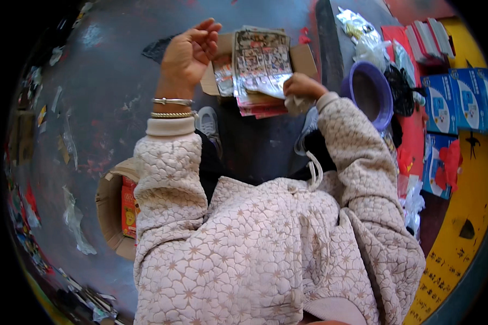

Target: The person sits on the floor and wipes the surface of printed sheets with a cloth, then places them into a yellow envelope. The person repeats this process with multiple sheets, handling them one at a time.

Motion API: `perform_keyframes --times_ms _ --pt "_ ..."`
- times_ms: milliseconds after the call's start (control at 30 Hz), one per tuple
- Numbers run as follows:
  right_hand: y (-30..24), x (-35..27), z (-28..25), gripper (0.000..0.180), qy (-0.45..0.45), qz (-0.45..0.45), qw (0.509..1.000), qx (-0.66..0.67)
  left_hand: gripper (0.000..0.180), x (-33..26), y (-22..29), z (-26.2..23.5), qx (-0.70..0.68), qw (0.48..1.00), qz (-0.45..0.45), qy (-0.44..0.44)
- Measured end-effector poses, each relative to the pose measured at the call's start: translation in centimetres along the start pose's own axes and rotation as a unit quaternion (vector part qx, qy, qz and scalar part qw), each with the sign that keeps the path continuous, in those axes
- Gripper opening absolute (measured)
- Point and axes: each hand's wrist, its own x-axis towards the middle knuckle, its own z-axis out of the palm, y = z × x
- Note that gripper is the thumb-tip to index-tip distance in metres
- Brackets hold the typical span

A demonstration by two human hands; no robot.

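Note:
My left hand (192, 51) is raised to the left of a stack of printed sheets (261, 54). Its fingers curl loosely, apart from one another, with nothing in them. The colourful stack, with pink and red edges at the near side, rests in a cardboard box (303, 60) with its flaps out. At the stack's near right corner, my right hand (302, 86) is closed on a crumpled whitish piece (298, 105), cloth or paper, which hangs below the fingers. Whether those fingers also touch the top sheet I cannot tell.
A purple basin (387, 103) stands to the right. Beyond it lie a black plastic bag (401, 89) and blue-and-white boxes (442, 103). An open cardboard box (111, 208) with red packs is by my left side. Plastic scraps (76, 219) litter the grey floor.

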Motion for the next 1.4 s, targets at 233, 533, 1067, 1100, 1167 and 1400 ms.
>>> perform_keyframes --times_ms 233,533,1067,1100,1167,1400 --pt "-6.6 -4.1 -8.3 0.013 0.202 -0.074 0.977 0.005 0.028 0.9 -0.1 0.0 0.012 1.000 -0.020 -0.004" --pt "-12.7 -7.3 -11.0 0.013 0.491 -0.117 0.858 -0.093 0.064 -0.2 -3.6 3.5 0.078 0.990 -0.115 -0.028" --pt "-16.4 -5.3 -1.8 0.018 0.327 -0.206 0.919 0.075 0.038 0.2 -5.3 5.1 0.133 0.983 -0.058 -0.111" --pt "-15.8 -5.6 -3.4 0.019 0.307 -0.220 0.917 0.132 0.041 -0.1 -4.6 5.5 0.127 0.981 -0.038 -0.139" --pt "-15.7 -7.5 -6.8 0.020 0.309 -0.193 0.872 0.329 0.052 -0.7 -2.9 6.0 0.113 0.976 -0.040 -0.180" --pt "-18.4 -5.4 -5.3 0.011 0.523 -0.299 0.778 0.181 0.045 -0.7 -4.2 5.5 -0.066 0.946 -0.164 -0.273"
